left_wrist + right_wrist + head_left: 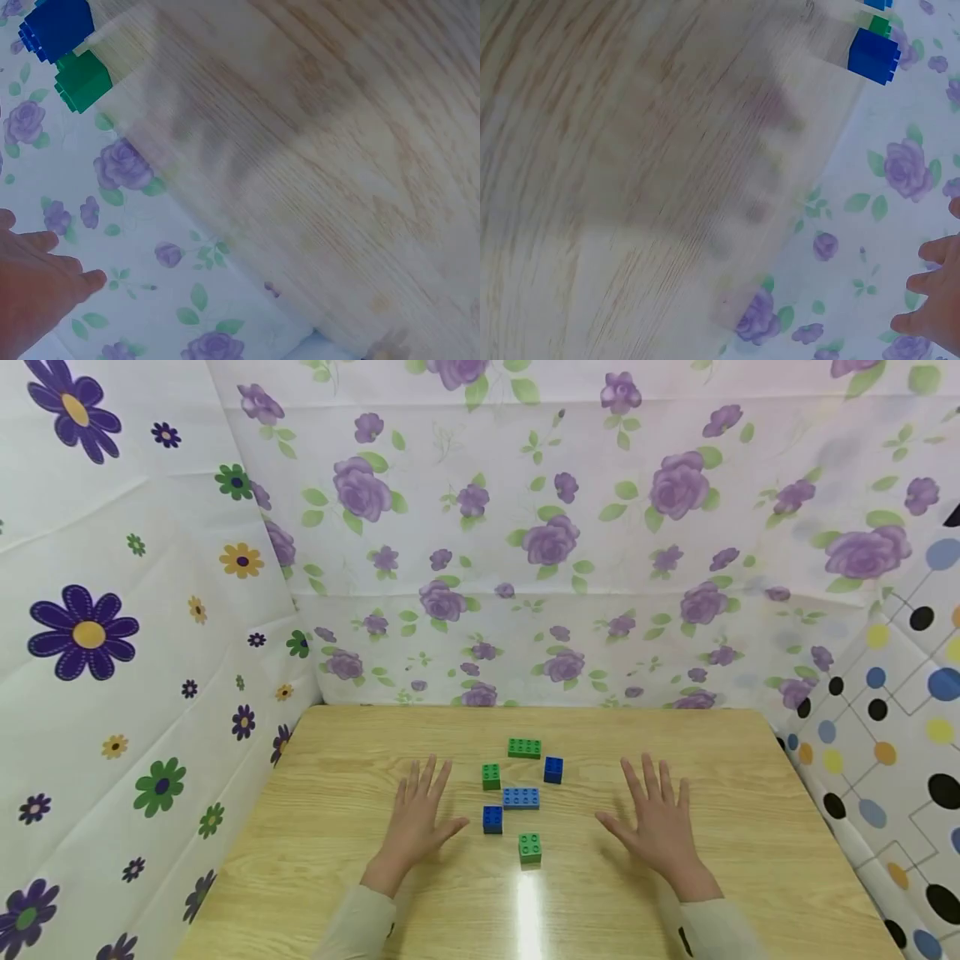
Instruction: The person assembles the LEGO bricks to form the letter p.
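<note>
Several toy building bricks lie apart in a loose group mid-table. At the back is a long green brick (524,748), with a small dark blue brick (553,770) to its front right and a small green brick (491,777) to its front left. A long lighter blue brick (521,798) lies in the middle. Nearer me are another small dark blue brick (492,820) and a light green brick (530,848). My left hand (417,823) is spread with straight fingers left of the group, holding nothing. On the right, my right hand (657,823) is likewise spread and holds nothing.
The bricks stand on a wood-grain table (750,827). Behind its far edge hangs a white cloth with purple roses (551,539). A flower-patterned cloth (157,693) borders the left side, and a dotted cloth (892,735) the right.
</note>
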Available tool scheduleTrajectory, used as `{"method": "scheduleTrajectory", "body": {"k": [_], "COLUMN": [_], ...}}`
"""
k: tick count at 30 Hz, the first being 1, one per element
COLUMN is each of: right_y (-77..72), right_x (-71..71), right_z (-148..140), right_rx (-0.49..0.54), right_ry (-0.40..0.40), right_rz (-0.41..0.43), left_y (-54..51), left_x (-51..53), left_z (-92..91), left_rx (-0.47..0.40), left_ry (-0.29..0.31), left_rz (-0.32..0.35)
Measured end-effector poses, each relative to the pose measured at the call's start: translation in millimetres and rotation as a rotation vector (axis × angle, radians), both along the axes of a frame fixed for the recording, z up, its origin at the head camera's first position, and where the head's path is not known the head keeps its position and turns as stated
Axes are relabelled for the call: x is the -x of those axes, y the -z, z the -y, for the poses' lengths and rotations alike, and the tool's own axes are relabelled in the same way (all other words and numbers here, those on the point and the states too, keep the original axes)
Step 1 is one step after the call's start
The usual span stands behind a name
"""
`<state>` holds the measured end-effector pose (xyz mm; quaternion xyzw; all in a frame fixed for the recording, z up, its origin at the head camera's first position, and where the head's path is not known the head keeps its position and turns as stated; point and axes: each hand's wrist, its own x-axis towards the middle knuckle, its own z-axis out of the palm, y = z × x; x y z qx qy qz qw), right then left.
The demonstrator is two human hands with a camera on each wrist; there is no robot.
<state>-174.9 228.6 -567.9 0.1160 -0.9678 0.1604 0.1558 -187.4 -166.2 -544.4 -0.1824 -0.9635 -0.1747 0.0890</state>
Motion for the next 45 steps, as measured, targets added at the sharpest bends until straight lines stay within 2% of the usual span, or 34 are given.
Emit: {"method": "scheduleTrajectory", "body": {"k": [7,12,19,26,29,32,35,38,45], "right_y": [-1.1,-3.1,-4.7,-3.7,-1.3,1.1,3.4,6.5,15.4], "right_x": [1.7,1.7,0.5,0.0,-0.4,-1.6,-2.6,-2.8,-4.0], "right_z": [8,17,30,41,46,51,56,62,71], "right_rx": [0.055,0.124,0.217,0.262,0.330,0.450,0.574,0.652,0.774], "right_ry": [-0.016,-0.039,-0.072,-0.097,-0.118,-0.149,-0.168,-0.180,-0.265], "right_rz": [-0.021,-0.007,0.064,0.077,0.126,0.218,0.328,0.412,0.482], "left_y": [0.8,1.5,8.0,17.1,22.7,27.5,30.2,31.9,41.4], "left_x": [4.2,3.7,2.3,2.0,2.6,2.2,1.3,1.1,4.3], "left_z": [-6.0,-10.2,-15.0,-18.1,-19.3,-20.8,-22.4,-23.1,-24.0], "left_rx": [-0.080,-0.163,-0.325,-0.444,-0.466,-0.509,-0.565,-0.616,-0.706], "left_ry": [0.092,0.143,0.172,0.153,0.133,0.128,0.143,0.161,0.155], "left_rz": [-0.030,-0.008,0.080,0.199,0.237,0.281,0.318,0.351,0.441]}}
